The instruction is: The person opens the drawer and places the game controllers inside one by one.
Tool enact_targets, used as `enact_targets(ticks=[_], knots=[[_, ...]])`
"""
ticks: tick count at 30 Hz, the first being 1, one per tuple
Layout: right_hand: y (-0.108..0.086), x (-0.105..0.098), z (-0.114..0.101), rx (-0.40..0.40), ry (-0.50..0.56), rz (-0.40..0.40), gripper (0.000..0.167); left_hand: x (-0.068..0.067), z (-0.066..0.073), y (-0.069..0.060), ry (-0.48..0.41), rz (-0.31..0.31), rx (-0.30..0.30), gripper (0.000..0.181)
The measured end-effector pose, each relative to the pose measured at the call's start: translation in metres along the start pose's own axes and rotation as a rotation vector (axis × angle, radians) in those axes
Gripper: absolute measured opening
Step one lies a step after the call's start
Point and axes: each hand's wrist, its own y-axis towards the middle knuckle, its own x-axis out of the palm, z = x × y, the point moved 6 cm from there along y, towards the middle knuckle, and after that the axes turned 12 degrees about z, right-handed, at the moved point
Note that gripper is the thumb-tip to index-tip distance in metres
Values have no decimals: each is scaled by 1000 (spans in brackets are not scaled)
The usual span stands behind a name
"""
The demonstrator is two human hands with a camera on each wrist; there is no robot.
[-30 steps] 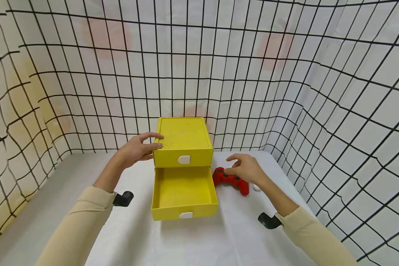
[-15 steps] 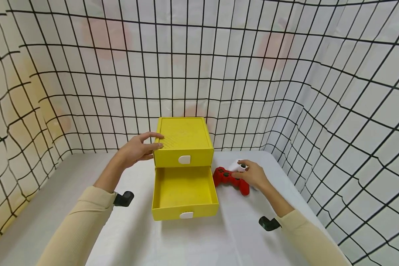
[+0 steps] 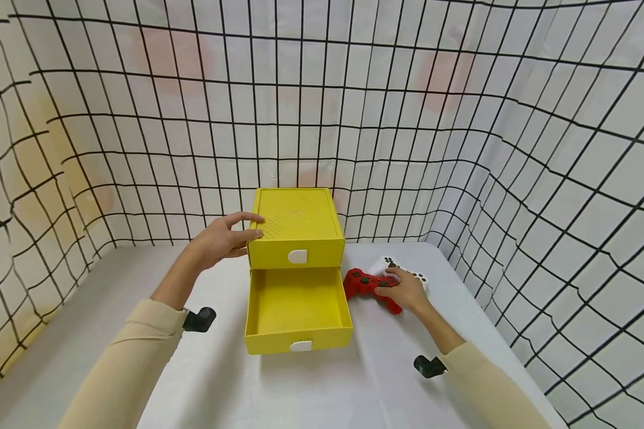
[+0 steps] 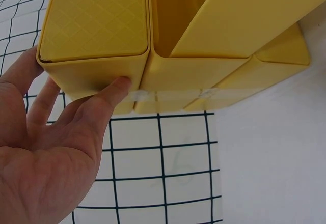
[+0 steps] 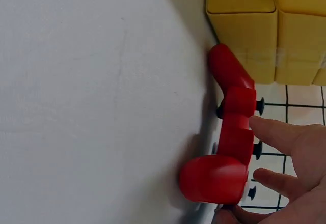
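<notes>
1 pc. red controller (image 5: 235, 137), just R of the yellow drawer unit (image 3: 295, 214): I judged it light, stiff plastic, poss. slippery, best held by mid-body. It looked glossy, w/ rounded grips & dark sticks. My R hand (image 3: 408, 292) had fingertips at it, closure n/k (couldn't tell); my L hand (image 3: 217, 241), spread, touched the unit's L edge.
</notes>
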Motion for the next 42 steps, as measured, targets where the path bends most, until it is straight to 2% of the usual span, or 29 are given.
enact_targets(ticks=[15,36,42], knots=[[-1,12,3,-32,-19,74,57,-1,0,0,0,-1,2,50],[1,11,4,-11,-71,17,61,0,1,-1,2,-9,6,51],[2,12,2,-6,-83,16,56,-1,0,-1,4,-8,1,51]])
